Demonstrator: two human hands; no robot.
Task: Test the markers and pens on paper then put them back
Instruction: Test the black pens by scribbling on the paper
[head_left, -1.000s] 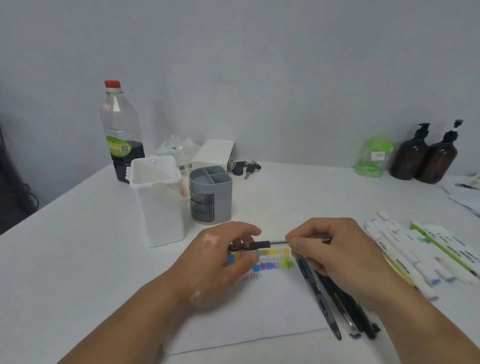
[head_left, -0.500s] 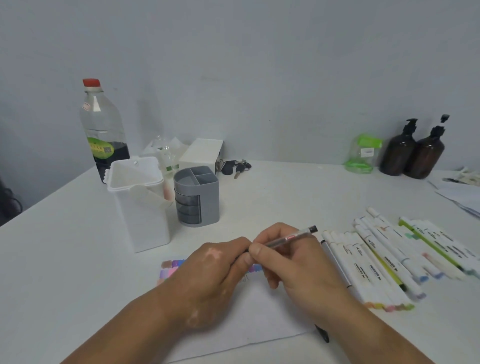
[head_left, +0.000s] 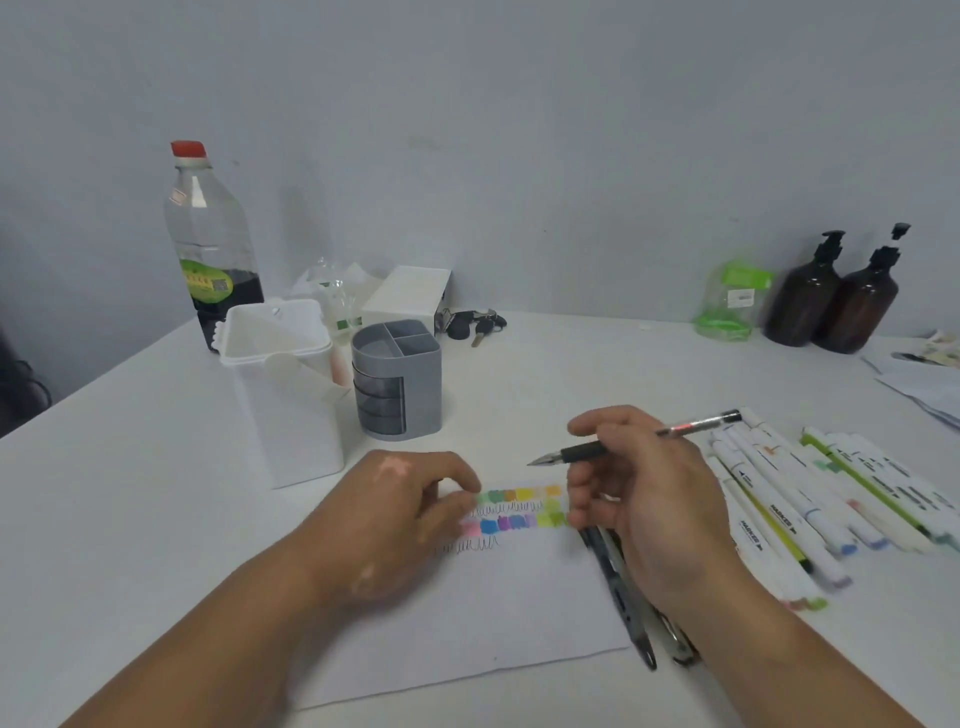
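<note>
My right hand (head_left: 654, 509) holds an uncapped gel pen (head_left: 582, 453) just above the white paper (head_left: 493, 623), with the metal tip pointing left. My left hand (head_left: 400, 514) rests on the paper, its curled fingers hiding whatever is inside. Between the hands are rows of colour swatches and pen scribbles (head_left: 519, 512). Several white markers (head_left: 810, 499) lie in a row to the right. Some dark pens (head_left: 623, 608) lie under my right wrist at the paper's edge. A grey pen organiser (head_left: 397, 384) and a white marker box (head_left: 285, 400) stand behind the paper.
At the back left stand a plastic bottle (head_left: 210, 244) with dark liquid, a small white box (head_left: 408, 301) and keys (head_left: 475, 325). At the back right are two brown pump bottles (head_left: 831, 306) and a green container (head_left: 730, 306). Loose papers (head_left: 924, 384) lie at the far right.
A second ago both hands held the pen, the left on its black cap. The hands have separated, and the right hand now holds the pen uncapped, tip pointing left.
</note>
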